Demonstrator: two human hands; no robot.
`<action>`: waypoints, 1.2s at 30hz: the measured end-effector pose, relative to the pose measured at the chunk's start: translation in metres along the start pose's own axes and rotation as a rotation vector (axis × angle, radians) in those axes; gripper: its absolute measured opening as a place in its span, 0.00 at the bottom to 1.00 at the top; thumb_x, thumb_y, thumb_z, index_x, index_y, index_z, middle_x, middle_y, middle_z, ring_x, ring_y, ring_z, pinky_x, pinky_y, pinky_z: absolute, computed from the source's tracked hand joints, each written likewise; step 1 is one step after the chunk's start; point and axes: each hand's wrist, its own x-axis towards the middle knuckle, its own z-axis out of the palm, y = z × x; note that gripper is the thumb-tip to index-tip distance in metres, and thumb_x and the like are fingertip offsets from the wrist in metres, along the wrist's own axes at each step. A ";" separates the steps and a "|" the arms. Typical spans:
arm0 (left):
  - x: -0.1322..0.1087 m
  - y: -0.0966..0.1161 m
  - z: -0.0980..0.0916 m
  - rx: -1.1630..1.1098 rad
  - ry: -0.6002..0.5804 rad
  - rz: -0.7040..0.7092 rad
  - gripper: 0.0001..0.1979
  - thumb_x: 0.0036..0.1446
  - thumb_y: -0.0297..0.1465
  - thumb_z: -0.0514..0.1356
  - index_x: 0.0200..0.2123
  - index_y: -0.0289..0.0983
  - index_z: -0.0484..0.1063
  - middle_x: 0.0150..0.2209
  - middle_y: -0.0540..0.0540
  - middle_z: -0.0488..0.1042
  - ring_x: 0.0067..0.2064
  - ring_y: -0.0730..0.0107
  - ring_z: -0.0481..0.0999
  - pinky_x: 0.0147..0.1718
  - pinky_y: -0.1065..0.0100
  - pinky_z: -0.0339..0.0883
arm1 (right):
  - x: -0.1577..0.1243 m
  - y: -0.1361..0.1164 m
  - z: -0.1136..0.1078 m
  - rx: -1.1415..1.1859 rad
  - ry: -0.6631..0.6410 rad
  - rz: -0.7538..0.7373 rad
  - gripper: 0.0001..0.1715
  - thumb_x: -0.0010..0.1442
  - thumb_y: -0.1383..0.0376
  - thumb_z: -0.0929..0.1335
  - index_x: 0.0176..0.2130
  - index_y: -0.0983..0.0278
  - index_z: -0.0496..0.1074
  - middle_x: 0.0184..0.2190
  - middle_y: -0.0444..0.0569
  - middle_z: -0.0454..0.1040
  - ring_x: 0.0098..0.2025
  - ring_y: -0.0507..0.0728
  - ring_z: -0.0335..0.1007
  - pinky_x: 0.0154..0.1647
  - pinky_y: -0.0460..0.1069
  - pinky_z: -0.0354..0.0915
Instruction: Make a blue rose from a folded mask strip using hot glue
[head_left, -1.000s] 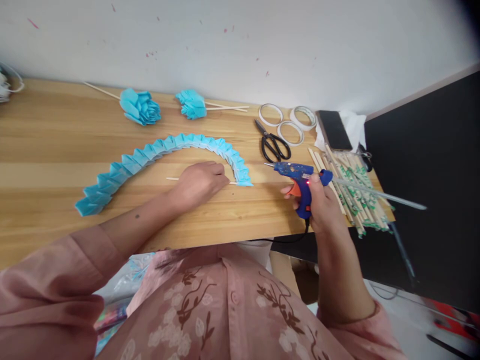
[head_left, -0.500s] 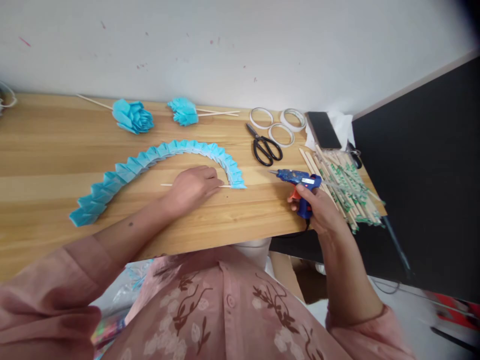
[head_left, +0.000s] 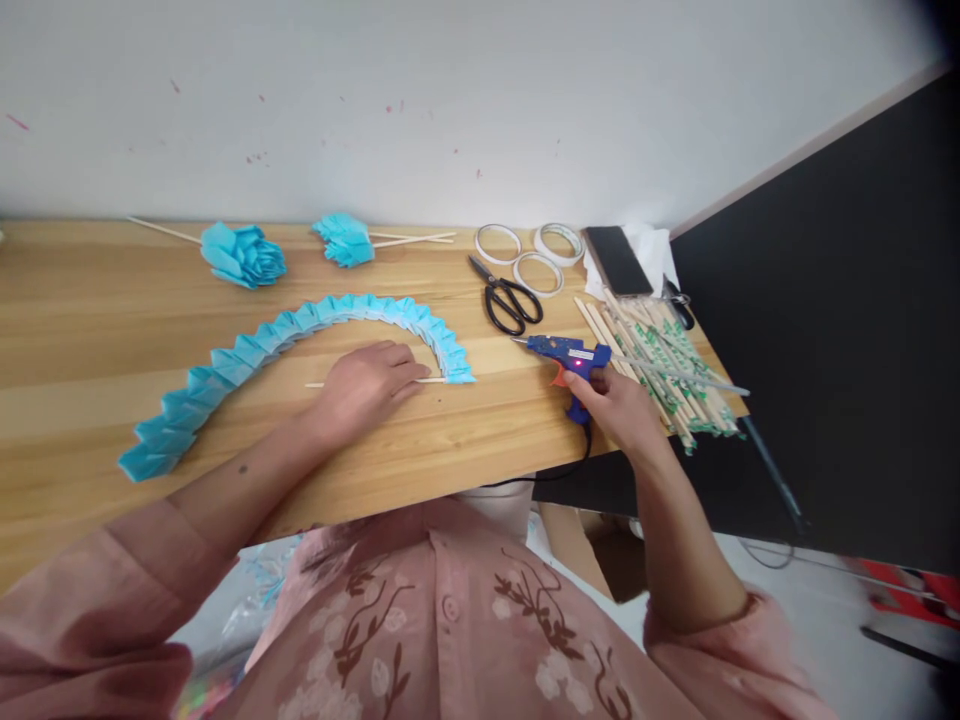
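Observation:
My left hand rests closed on a thin wooden stick lying on the table. The stick's right end meets the small end of a long curved strip of folded blue paper petals, which arcs around my hand. In my right hand is a blue glue gun with an orange trigger, its nozzle pointing left and a glue stick jutting from its back. A small light glows on its side. The nozzle is apart from the strip.
Two blue paper flowers on sticks lie along the wall. Black-handled scissors, several tape rolls, a phone and a pile of wrapped chopsticks lie to the right. The wooden table's front edge is near my body.
My view has shifted slightly, so the table items appear further left. My right hand has brought the glue gun a little left and up. My left hand stays on the stick.

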 end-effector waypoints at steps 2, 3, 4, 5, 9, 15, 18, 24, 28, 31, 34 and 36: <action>0.000 0.000 0.000 -0.004 -0.005 -0.005 0.15 0.72 0.34 0.54 0.42 0.37 0.80 0.39 0.43 0.81 0.41 0.60 0.78 0.36 0.64 0.67 | -0.002 -0.003 -0.004 -0.195 -0.029 0.049 0.30 0.63 0.41 0.63 0.29 0.61 0.76 0.28 0.52 0.79 0.32 0.59 0.74 0.29 0.49 0.56; 0.000 0.000 0.000 -0.007 -0.006 -0.008 0.15 0.72 0.35 0.54 0.42 0.37 0.81 0.39 0.43 0.81 0.42 0.60 0.78 0.37 0.64 0.67 | -0.003 -0.005 -0.005 -0.263 -0.043 0.069 0.31 0.64 0.41 0.62 0.28 0.61 0.75 0.28 0.52 0.78 0.32 0.60 0.73 0.29 0.49 0.54; 0.000 0.000 0.000 -0.011 -0.007 -0.010 0.15 0.72 0.35 0.54 0.42 0.37 0.81 0.39 0.43 0.80 0.42 0.60 0.78 0.37 0.64 0.67 | -0.006 -0.006 -0.006 -0.316 -0.052 0.076 0.32 0.65 0.41 0.61 0.27 0.61 0.75 0.27 0.52 0.78 0.32 0.60 0.73 0.29 0.49 0.52; 0.001 0.000 0.000 -0.015 -0.009 -0.012 0.16 0.72 0.35 0.54 0.41 0.37 0.81 0.39 0.43 0.80 0.42 0.60 0.78 0.37 0.63 0.67 | -0.009 -0.008 -0.007 -0.359 -0.060 0.079 0.33 0.65 0.41 0.61 0.27 0.61 0.75 0.28 0.52 0.78 0.32 0.60 0.73 0.29 0.49 0.51; 0.001 0.001 -0.001 -0.023 -0.031 -0.028 0.16 0.72 0.35 0.53 0.39 0.38 0.81 0.39 0.43 0.80 0.41 0.60 0.77 0.37 0.63 0.67 | -0.021 -0.014 -0.016 -0.489 -0.011 0.087 0.34 0.69 0.42 0.59 0.31 0.61 0.78 0.29 0.56 0.80 0.32 0.61 0.73 0.29 0.50 0.47; 0.002 0.001 -0.001 -0.018 -0.058 -0.032 0.18 0.73 0.35 0.52 0.38 0.37 0.80 0.38 0.43 0.80 0.42 0.60 0.78 0.37 0.63 0.66 | 0.001 -0.055 -0.027 -0.411 0.142 -0.224 0.20 0.70 0.53 0.63 0.39 0.62 0.79 0.36 0.53 0.82 0.38 0.60 0.76 0.33 0.50 0.54; 0.001 0.000 -0.001 -0.022 -0.045 -0.024 0.19 0.73 0.35 0.51 0.39 0.37 0.80 0.38 0.43 0.80 0.42 0.60 0.78 0.38 0.63 0.67 | 0.038 -0.082 -0.020 -0.414 0.076 -0.349 0.16 0.69 0.59 0.66 0.51 0.61 0.77 0.44 0.53 0.83 0.45 0.62 0.77 0.39 0.50 0.61; 0.000 -0.001 -0.001 -0.027 -0.030 -0.024 0.18 0.73 0.36 0.51 0.42 0.38 0.80 0.39 0.43 0.79 0.41 0.62 0.77 0.37 0.64 0.67 | 0.100 -0.120 0.004 -0.551 -0.084 -0.453 0.24 0.63 0.67 0.69 0.58 0.67 0.73 0.47 0.61 0.80 0.49 0.68 0.77 0.46 0.54 0.67; 0.000 -0.002 -0.002 -0.043 -0.018 -0.034 0.15 0.72 0.35 0.53 0.43 0.38 0.80 0.39 0.43 0.80 0.42 0.61 0.77 0.38 0.64 0.67 | 0.102 -0.137 0.016 -0.511 -0.005 -0.438 0.27 0.62 0.69 0.68 0.61 0.70 0.70 0.46 0.64 0.80 0.48 0.70 0.77 0.46 0.59 0.69; 0.000 -0.001 -0.002 -0.050 -0.023 -0.050 0.15 0.72 0.35 0.53 0.41 0.38 0.79 0.39 0.43 0.79 0.42 0.61 0.77 0.38 0.64 0.67 | 0.078 -0.137 0.022 -0.304 0.119 -0.483 0.23 0.66 0.67 0.65 0.59 0.69 0.70 0.47 0.63 0.79 0.47 0.68 0.77 0.48 0.60 0.69; 0.001 0.001 -0.003 -0.049 -0.043 -0.053 0.16 0.72 0.35 0.52 0.38 0.37 0.79 0.38 0.42 0.79 0.41 0.61 0.76 0.37 0.64 0.66 | 0.036 -0.122 0.026 0.004 0.179 -0.574 0.23 0.70 0.64 0.60 0.61 0.64 0.69 0.48 0.57 0.79 0.49 0.64 0.77 0.52 0.58 0.70; 0.002 0.001 -0.003 -0.043 -0.047 -0.057 0.17 0.72 0.35 0.52 0.37 0.36 0.79 0.37 0.42 0.79 0.40 0.61 0.76 0.37 0.64 0.65 | 0.007 -0.109 0.030 0.162 0.178 -0.582 0.22 0.71 0.62 0.60 0.60 0.63 0.70 0.47 0.55 0.80 0.47 0.61 0.77 0.49 0.55 0.71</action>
